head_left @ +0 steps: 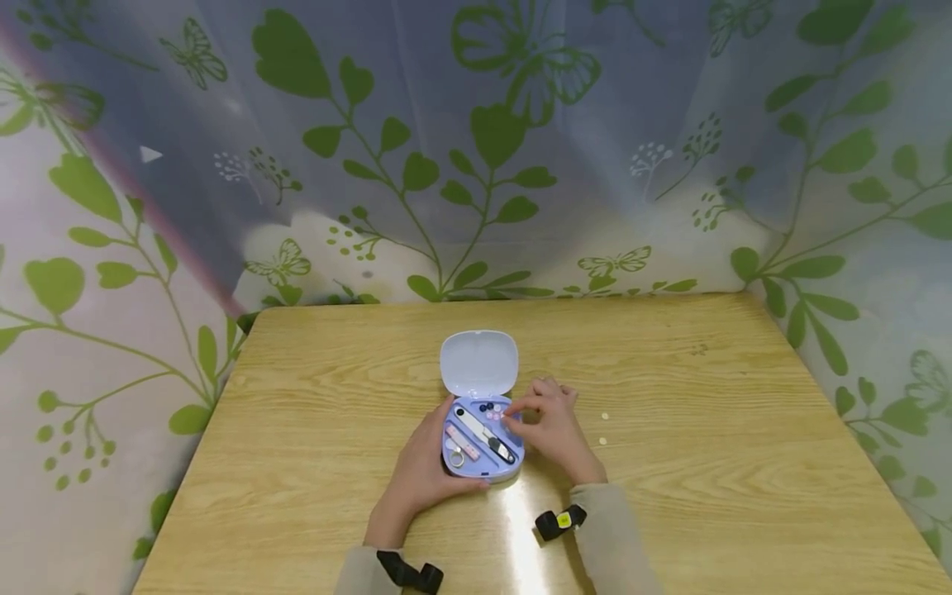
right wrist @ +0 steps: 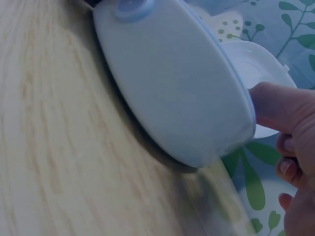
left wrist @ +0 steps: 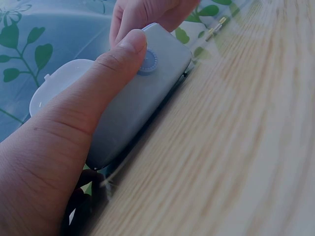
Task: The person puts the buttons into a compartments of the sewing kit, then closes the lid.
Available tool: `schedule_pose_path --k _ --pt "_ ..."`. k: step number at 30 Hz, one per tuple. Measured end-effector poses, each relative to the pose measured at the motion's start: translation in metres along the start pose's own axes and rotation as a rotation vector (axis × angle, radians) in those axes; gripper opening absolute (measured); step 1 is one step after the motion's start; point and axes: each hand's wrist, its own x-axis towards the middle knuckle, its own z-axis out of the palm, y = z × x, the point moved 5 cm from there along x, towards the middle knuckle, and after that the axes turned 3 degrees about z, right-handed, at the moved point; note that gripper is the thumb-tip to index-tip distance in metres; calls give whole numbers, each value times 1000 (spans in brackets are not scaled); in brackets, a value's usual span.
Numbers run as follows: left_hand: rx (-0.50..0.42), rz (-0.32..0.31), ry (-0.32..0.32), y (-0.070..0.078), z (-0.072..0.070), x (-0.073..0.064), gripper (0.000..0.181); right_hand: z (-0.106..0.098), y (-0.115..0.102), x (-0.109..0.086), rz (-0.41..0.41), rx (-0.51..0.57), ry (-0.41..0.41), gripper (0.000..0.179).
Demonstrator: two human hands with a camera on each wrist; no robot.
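A small sewing box, lavender inside with a white outer wall, sits on the table with its white lid raised at the back. My left hand grips its left side, thumb along the front wall beside a round blue catch. Thread snips lie diagonally in the middle compartment. A pink-and-white strip and a metal ring lie at the left. Over the rear right compartment, my right hand brings thumb and forefinger together at dark and pale buttons; whether they pinch one is hidden.
Two small cream discs lie on the wooden table right of the box. A leaf-patterned curtain hangs behind the table's back edge and at both sides. Each wrist carries a black strapped device.
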Motion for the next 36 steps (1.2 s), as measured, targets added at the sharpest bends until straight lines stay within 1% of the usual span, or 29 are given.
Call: schedule_pose_path --k 9,17,22,30,36 --pt "5 -4 -1 0 0 1 135 5 0 0 -13 -41 -10 13" --pt "1 -17 -12 0 0 0 135 6 -2 0 24 -57 -10 13" --pt "4 -15 -11 1 -1 0 135 7 -4 2 33 -63 -17 11" --pt "1 -36 -30 0 1 2 136 7 -6 4 49 -78 -30 10" --pt "3 -23 -21 1 0 2 135 11 -7 6 61 -69 -46 10"
